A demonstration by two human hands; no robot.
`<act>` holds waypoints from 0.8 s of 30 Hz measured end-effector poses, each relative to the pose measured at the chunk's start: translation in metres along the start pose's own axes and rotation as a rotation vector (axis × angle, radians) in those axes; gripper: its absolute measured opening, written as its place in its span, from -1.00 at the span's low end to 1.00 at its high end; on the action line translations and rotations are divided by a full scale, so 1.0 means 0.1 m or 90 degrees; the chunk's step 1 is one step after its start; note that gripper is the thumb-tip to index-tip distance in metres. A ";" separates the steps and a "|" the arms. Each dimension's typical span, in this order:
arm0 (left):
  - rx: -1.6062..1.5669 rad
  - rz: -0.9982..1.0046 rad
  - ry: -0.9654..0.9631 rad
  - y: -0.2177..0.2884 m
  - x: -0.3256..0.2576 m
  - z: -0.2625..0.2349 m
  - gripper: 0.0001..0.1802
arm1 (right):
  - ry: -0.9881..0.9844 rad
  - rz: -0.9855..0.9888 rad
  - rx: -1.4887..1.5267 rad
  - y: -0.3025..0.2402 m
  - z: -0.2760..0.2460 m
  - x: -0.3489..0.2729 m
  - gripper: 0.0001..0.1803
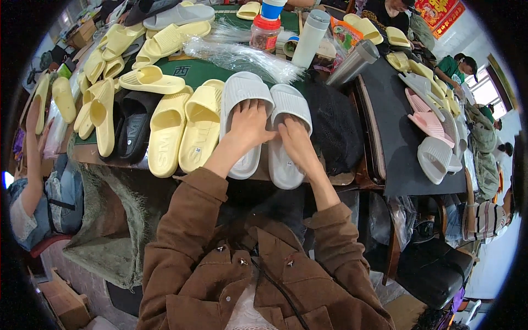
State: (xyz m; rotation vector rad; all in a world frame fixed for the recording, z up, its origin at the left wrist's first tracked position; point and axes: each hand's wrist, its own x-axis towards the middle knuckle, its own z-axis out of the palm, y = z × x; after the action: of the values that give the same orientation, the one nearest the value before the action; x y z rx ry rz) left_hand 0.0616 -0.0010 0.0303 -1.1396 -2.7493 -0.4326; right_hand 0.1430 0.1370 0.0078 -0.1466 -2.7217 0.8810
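A pair of light grey slide slippers lies side by side at the table's near edge, toes pointing away from me. The fingers of my left hand (250,125) reach under the ribbed strap of the left grey slipper (245,162), closed on it, with the thumb out toward its mate. My right hand (297,140) is likewise tucked into the right grey slipper (286,173), a small size sticker on its heel; those fingertips are hidden by the strap. Just left stands a pale yellow pair, a left slipper (164,157) and a right slipper (193,151) with a sticker.
A black slipper (133,129) and several yellow slippers (151,80) crowd the left side. Behind are clear plastic strands (247,55), a red-lidded jar (264,34), a pale bottle (311,39) and a steel flask (355,61). Pink slippers (426,124) lie on the right table. Other people sit nearby.
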 end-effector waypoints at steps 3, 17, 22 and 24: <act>-0.030 -0.020 -0.107 -0.01 0.14 0.00 -0.05 | -0.032 0.035 0.061 0.01 0.03 0.10 -0.65; -0.032 -0.017 0.014 -0.02 0.17 0.26 -0.24 | -0.028 0.029 0.033 0.07 0.14 0.18 -0.60; -0.051 -0.034 0.042 0.03 0.15 0.29 -0.28 | -0.041 0.033 0.073 0.09 0.05 0.16 -0.56; -0.038 -0.023 0.052 0.04 0.13 0.28 -0.28 | -0.033 -0.025 0.105 0.04 -0.04 0.09 -0.63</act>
State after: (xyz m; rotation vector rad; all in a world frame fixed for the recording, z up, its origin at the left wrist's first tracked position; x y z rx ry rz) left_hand 0.0555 0.0191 0.0078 -1.0617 -2.7079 -0.5563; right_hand 0.1359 0.1441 0.0099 -0.0379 -2.6744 1.1077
